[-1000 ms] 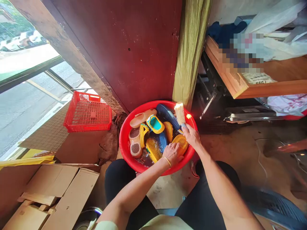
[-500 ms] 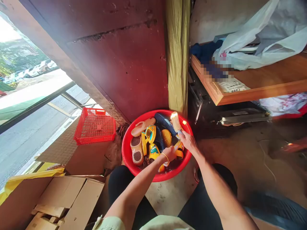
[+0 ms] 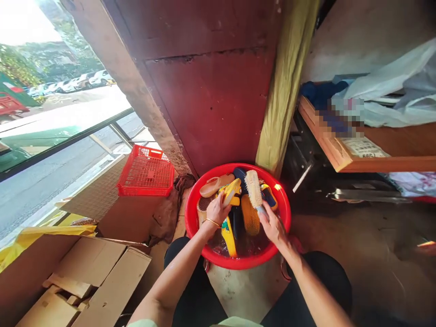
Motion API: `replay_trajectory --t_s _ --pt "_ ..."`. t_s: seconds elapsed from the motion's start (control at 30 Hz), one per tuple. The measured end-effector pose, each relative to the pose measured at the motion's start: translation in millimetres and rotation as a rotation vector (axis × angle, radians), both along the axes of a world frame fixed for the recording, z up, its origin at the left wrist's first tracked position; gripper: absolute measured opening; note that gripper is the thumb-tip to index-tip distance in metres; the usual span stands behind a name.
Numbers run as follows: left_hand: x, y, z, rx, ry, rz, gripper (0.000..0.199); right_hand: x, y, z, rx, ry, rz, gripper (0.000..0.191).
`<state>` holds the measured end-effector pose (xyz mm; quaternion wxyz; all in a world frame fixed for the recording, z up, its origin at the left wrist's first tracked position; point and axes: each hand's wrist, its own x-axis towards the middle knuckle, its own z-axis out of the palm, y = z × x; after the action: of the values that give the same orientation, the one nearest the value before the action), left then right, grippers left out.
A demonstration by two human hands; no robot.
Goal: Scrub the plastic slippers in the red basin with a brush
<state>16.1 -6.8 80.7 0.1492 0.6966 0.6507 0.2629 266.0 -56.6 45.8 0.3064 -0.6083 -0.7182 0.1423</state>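
Note:
Before my knees stands a red basin [image 3: 238, 264] with dark water and several slippers and clogs in it. My left hand [image 3: 216, 213] is closed on a yellow slipper [image 3: 234, 188], raised over the pile at the basin's left. In my right hand [image 3: 272, 225] is a scrubbing brush [image 3: 253, 188], its pale bristle head upward and apart from the slipper. A beige clog [image 3: 210, 186] lies near the far rim. Below my hands are a yellow slipper with a green print [image 3: 228, 236] and an upturned mustard sole [image 3: 250, 217]. Part of the pile is hidden by my hands.
A red plastic crate [image 3: 146, 181] rests on cardboard to the left. Nearer is an open cardboard box [image 3: 91, 261] with wood pieces. A maroon panel [image 3: 211, 91] rises behind the basin; a wooden tabletop [image 3: 395, 164] juts in at right.
The view has shifted, so the basin sits lower and further right. My left hand has moved from the basin's right side to its left with the yellow slipper. The brush has parted from it.

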Motion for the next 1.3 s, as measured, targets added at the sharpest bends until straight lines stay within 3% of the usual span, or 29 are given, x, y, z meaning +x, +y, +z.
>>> replay_trajectory --t_s 0.1,0.17,0.3,0.37,0.43,0.6,0.8,0.87,1.03,1.2,1.3 --pt "-4.1 1.5 -20.9 -0.044 0.036 -0.055 0.066 -33.4 -11.1 2.3 -0.039 -0.115 0.121 0.056" --pt "-4.8 0.7 -34.5 -0.104 0.04 -0.104 0.069 -43.6 -4.1 5.3 -0.085 -0.256 0.115 0.053" --pt "1.9 -5.7 -56.1 -0.266 0.118 -0.211 0.079 -29.1 34.0 15.2 -0.12 -0.374 -0.026 0.051" --pt "8.5 -7.5 -61.8 -0.313 0.146 -0.239 0.088 -19.7 44.0 16.6 -0.116 -0.35 -0.024 0.05" --pt "14.0 -6.6 -63.5 -0.34 0.127 -0.268 0.091 -17.9 37.3 11.6 -0.132 -0.352 0.025 0.05" --pt "19.4 -3.1 -59.1 -0.381 0.055 -0.324 0.084 -12.2 -8.7 -9.9 -0.246 -0.49 0.151 0.05" --pt "25.3 -4.4 -62.3 -0.239 -0.042 -0.236 0.107 16.7 14.3 12.5 -0.294 -0.646 -0.02 0.051" --pt "25.0 -3.9 -67.2 -0.171 -0.108 -0.24 0.115 6.2 9.0 15.9 -0.319 -0.651 0.015 0.05" --pt "22.9 -6.8 -76.3 -0.059 -0.23 -0.3 0.124 -17.1 -34.2 6.5 -0.337 -0.554 0.207 0.05" --pt "25.3 -12.8 -69.2 -0.018 -0.218 -0.378 0.125 22.1 -13.6 20.3 -0.288 -0.617 -0.035 0.049" --pt "26.2 -12.8 -64.7 0.002 -0.235 -0.357 0.121 19.0 -6.8 23.8 -0.272 -0.594 -0.044 0.049"
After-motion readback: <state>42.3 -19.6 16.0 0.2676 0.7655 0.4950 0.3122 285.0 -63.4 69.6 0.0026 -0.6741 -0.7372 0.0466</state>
